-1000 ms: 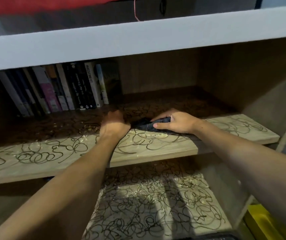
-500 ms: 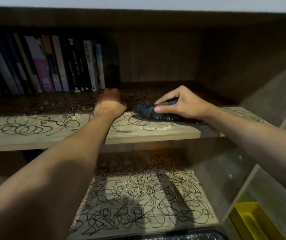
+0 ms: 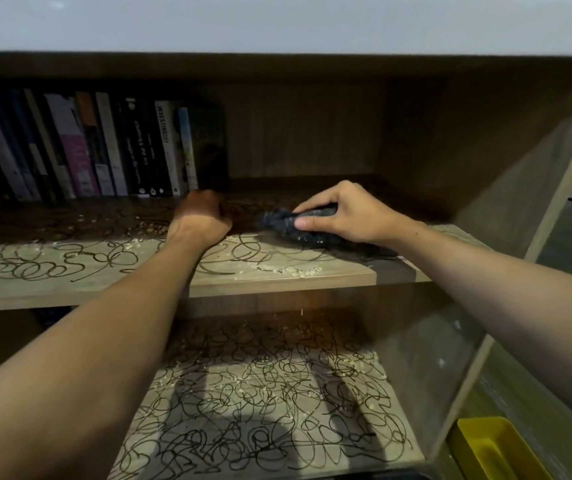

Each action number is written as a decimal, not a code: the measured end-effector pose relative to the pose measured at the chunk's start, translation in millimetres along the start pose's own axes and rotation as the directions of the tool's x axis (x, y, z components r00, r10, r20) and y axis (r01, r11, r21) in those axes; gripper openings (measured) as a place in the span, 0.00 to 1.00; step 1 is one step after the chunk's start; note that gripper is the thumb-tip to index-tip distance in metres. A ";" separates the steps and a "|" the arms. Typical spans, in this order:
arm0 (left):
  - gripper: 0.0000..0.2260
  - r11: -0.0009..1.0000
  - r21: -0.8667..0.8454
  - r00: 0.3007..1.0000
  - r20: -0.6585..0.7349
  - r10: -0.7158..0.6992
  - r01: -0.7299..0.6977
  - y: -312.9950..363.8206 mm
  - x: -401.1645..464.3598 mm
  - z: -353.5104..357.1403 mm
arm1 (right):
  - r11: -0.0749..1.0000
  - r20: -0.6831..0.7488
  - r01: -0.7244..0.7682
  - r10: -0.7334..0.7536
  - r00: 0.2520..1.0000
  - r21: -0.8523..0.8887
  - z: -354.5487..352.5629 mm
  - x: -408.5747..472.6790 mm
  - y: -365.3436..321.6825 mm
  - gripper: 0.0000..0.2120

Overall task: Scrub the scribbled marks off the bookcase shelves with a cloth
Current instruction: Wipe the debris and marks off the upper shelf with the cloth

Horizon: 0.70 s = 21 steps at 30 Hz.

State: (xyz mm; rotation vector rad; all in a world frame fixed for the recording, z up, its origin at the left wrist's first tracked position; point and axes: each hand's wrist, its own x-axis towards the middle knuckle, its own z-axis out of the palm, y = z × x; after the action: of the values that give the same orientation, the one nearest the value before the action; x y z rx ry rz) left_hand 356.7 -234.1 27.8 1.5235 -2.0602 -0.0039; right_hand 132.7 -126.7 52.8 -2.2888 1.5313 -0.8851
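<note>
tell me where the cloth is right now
In the head view the dark cloth lies on the upper scribbled shelf, right of centre, held by the right hand, just right of the left hand.

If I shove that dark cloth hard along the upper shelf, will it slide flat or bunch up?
Likely bunch: the dark cloth already lies crumpled in folds under the right hand, so it looks soft and floppy. It probably weighs little, pinched by fingertips alone. The crumbs on the upper shelf may cling to it or get pushed along.
</note>
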 end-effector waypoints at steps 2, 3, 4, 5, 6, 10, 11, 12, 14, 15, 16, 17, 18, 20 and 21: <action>0.10 1.000 -0.006 1.000 -0.002 -0.010 0.010 0.7 -1.5 -0.5 | 0.993 -0.051 -0.069 0.064 0.997 -0.096 0.0 -1.9 9.9 0.17; 0.11 1.000 -0.015 1.000 0.001 -0.016 0.016 1.2 -2.5 -0.8 | 0.987 -0.044 -0.089 0.084 0.996 -0.136 2.6 -3.8 13.2 0.17; 0.11 1.000 -0.020 1.000 0.003 -0.018 0.018 1.7 -3.2 -1.3 | 0.984 -0.033 -0.091 0.087 0.996 -0.153 5.4 -6.1 14.5 0.17; 0.11 1.000 -0.023 1.000 0.002 -0.017 0.017 2.1 -3.2 -1.7 | 0.985 -0.016 -0.078 0.076 0.997 -0.152 7.6 -8.1 13.2 0.17; 0.12 1.000 -0.024 1.000 0.002 -0.017 0.017 2.4 -3.2 -1.4 | 0.988 0.013 -0.057 0.059 0.998 -0.141 9.0 -10.3 9.9 0.16; 0.12 0.999 -0.030 1.000 -0.010 -0.021 0.020 1.2 -3.9 -1.1 | 0.997 0.150 0.023 -0.012 0.989 -0.068 9.5 -15.6 -8.2 0.16; 0.12 0.999 -0.033 1.000 -0.015 -0.016 0.015 0.9 -4.0 -0.9 | 0.999 0.157 0.039 -0.033 0.987 -0.037 8.6 -16.3 -10.4 0.15; 0.11 0.999 -0.033 1.000 -0.019 -0.012 0.012 0.8 -4.3 -1.3 | 0.999 0.146 0.053 -0.051 0.988 -0.007 7.1 -16.4 -11.2 0.15; 0.11 1.000 -0.031 1.000 -0.027 -0.009 0.008 0.1 -5.1 -1.7 | 0.999 0.066 0.052 -0.052 0.996 0.000 4.7 -14.9 -10.3 0.16; 0.11 0.999 -0.031 0.999 -0.035 -0.006 0.005 -0.1 -5.0 -1.9 | 0.999 0.018 0.034 -0.033 0.999 -0.029 3.8 -13.9 -8.4 0.16; 0.11 0.999 -0.033 0.999 -0.037 -0.006 0.005 -0.3 -4.9 -2.1 | 0.998 -0.007 0.011 -0.011 1.000 -0.067 3.8 -13.2 -6.5 0.17; 0.11 0.999 -0.033 0.999 -0.035 -0.006 0.005 -0.1 -5.7 -2.3 | 0.995 -0.004 0.000 0.000 1.000 -0.103 5.5 -13.3 -5.4 0.16; 0.11 0.999 -0.032 0.999 -0.031 -0.007 0.006 0.5 -6.3 -2.4 | 0.992 0.015 0.007 -0.005 1.000 -0.128 8.4 -14.4 -4.7 0.16; 0.11 0.999 -0.037 1.000 -0.028 -0.007 0.006 1.1 -6.1 -2.0 | 0.991 0.052 0.048 -0.041 0.998 -0.126 14.9 -18.0 -6.8 0.15; 0.11 0.999 -0.040 1.000 -0.027 -0.008 0.007 1.0 -6.1 -1.8 | 0.992 0.072 0.065 -0.057 0.996 -0.106 17.0 -19.5 -9.4 0.15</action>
State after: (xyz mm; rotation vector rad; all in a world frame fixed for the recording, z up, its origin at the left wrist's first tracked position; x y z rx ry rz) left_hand 357.7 -227.8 26.9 1.4991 -2.0211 -0.0273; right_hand 145.0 -107.3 37.5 -2.4276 1.5232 -0.7470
